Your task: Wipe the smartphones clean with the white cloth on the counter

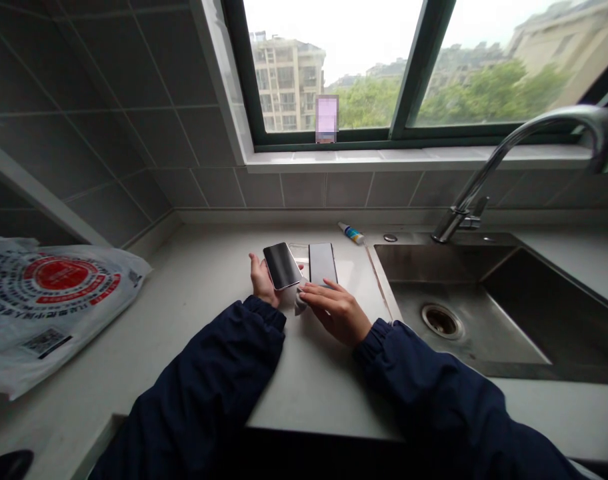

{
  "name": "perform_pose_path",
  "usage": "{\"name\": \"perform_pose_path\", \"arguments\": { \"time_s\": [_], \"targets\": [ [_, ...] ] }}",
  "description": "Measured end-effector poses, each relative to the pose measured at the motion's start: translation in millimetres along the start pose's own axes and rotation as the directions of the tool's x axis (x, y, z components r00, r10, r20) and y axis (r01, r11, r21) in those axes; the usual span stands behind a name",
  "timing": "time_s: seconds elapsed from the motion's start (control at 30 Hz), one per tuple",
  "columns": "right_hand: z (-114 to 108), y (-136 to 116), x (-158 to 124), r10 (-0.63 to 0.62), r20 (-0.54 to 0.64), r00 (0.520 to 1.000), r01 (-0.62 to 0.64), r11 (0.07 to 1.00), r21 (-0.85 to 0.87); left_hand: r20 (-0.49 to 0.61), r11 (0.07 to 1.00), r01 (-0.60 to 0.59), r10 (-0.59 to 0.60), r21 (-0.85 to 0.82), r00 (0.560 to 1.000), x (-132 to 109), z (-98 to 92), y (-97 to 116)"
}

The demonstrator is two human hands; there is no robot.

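My left hand point(264, 283) is wrapped round a smartphone point(283, 265) with a dark screen facing up, lifted at a slant over the counter. Just right of it, my right hand point(340, 309) pinches a crumpled pale cloth or tissue point(300, 304), partly hidden under the fingers, near the phone's lower right corner. A second phone-like slab point(323, 261) with a dark edge and a grey, reflecting face lies flat on the white countertop point(209, 293). My right fingers cover its near end; whether they touch it I cannot tell.
A small blue-and-white tube point(351, 233) lies near the back of the counter. To the right are a steel sink point(484, 360) and a tall chrome faucet point(484, 177). A white plastic bag point(99, 267) with red print sits at the left. Behind is a window point(399, 137).
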State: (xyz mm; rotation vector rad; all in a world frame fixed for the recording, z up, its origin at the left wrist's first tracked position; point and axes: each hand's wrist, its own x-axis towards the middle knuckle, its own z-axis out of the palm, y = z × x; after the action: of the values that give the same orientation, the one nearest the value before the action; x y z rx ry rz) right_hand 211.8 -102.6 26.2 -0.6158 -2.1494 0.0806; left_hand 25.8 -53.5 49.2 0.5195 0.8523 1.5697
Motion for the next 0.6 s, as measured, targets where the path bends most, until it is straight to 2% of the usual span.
{"name": "perform_pose_path", "arguments": {
  "time_s": [0.17,0.3,0.47,0.53,0.6],
  "targets": [
    [-1.0,-0.4,0.4,0.051,0.014,0.999,-0.052,0.998,0.038,0.032,0.999,-0.003,0.001,0.047,0.999,4.8,-4.4,5.4],
    [-1.3,-0.1,0.2,0.092,0.037,0.995,-0.095,0.993,0.073,-0.013,0.994,-0.014,0.015,0.112,1.000,3.6,-3.6,5.9],
    [-1.3,5.0,-1.7,0.163,-0.012,0.987,-0.160,0.976,0.148,-0.019,0.987,-0.007,0.010,0.161,1.000,6.5,-9.4,1.3],
    [-2.4,7.6,-2.4,0.206,-0.029,0.978,-0.197,0.961,0.192,-0.049,0.974,-0.027,0.039,0.223,0.998,12.5,-16.8,-1.6],
    [-4.2,10.0,-2.7,0.242,-0.034,0.970,-0.229,0.948,0.219,-0.074,0.937,-0.086,0.118,0.340,0.990,20.5,-26.0,-3.4]
  ]
}}
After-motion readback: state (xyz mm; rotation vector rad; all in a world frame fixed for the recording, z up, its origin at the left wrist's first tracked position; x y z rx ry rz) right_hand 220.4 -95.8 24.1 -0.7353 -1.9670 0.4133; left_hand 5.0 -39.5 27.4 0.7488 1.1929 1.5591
